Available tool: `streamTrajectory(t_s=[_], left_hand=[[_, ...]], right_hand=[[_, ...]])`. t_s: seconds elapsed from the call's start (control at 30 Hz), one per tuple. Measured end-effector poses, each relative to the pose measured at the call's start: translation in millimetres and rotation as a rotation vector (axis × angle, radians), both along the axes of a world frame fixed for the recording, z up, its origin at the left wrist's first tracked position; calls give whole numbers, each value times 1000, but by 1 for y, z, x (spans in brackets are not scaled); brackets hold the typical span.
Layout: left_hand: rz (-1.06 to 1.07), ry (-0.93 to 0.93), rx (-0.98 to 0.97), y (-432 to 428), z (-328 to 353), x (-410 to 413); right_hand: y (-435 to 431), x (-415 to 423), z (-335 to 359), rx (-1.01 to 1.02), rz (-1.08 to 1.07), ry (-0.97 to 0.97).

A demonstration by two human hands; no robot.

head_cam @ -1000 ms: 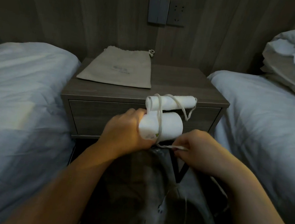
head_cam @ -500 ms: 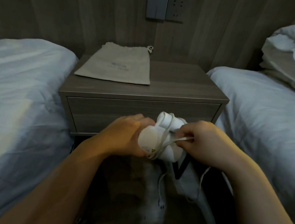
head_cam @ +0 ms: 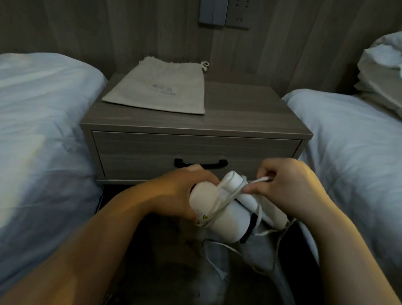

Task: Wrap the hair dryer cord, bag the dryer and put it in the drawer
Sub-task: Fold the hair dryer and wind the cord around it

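- Head view. Fingers (head_cam: 254, 188) of the right hand (head_cam: 290, 188) pinched tight on a loop of white cord (head_cam: 224, 202), thumb and forefinger drawing it taut just above the dryer.
- Left hand (head_cam: 178, 193) curled closed around the back end of the hair dryer (head_cam: 222, 212), thumb on top, fingers hidden under the barrel.
- Dryer white, barrel lying tilted between the two hands, front end low and to the right; folded handle tucked alongside it under the right hand.
- Several turns of cord cross the barrel just right of the left fingers; a warning sticker shows near them.
- Loose cord hangs down below the right hand toward the dark floor.
- Dryer held in the air in front of the nightstand (head_cam: 250, 123), just below the drawer (head_cam: 143, 152), which is shut; black drawer handle (head_cam: 201, 164) partly behind the left thumb.
- Beige drawstring bag (head_cam: 160, 87) lies flat on the nightstand top, left side, well apart from both hands.
- Beds either side; wall switch (head_cam: 213, 5) above.
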State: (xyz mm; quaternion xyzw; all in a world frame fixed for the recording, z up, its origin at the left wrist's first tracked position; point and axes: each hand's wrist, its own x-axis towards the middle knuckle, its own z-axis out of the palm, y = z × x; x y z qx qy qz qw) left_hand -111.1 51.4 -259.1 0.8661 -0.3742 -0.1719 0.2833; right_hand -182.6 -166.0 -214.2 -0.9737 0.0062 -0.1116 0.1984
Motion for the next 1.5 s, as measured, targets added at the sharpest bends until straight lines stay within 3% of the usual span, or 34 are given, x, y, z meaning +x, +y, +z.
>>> streamTrajectory(t_s=[0.2,0.43,0.6,0.73,0.83,1.0,1.1,1.2,1.33,1.5], left_hand=[[-85,147,-80,5,2,0],[-165,369,-274,5,6,-3],[-65,605,-529,0,-1,-5],[37,721,-748,-6,-2,-3],[161,766,-901,-10,1,-3],[381,765,-1046,-17,5,-6],[452,723,-1078,-23,6,-10],[478,657,-1059,-28,8,-15],[471,597,-931,-31,7,-18],[524,671,-909,-29,12,-19]], right_hand=[[-27,5,-2,509,282,96],[-31,18,-21,1082,253,144],[-21,29,-42,1419,297,88],[-8,27,-49,1505,207,103],[-3,29,-48,1415,249,29],[6,27,-47,1395,289,135],[11,24,-46,1490,388,239],[20,20,-42,1571,316,271],[27,16,-38,1522,105,202],[27,13,-39,1403,65,179]])
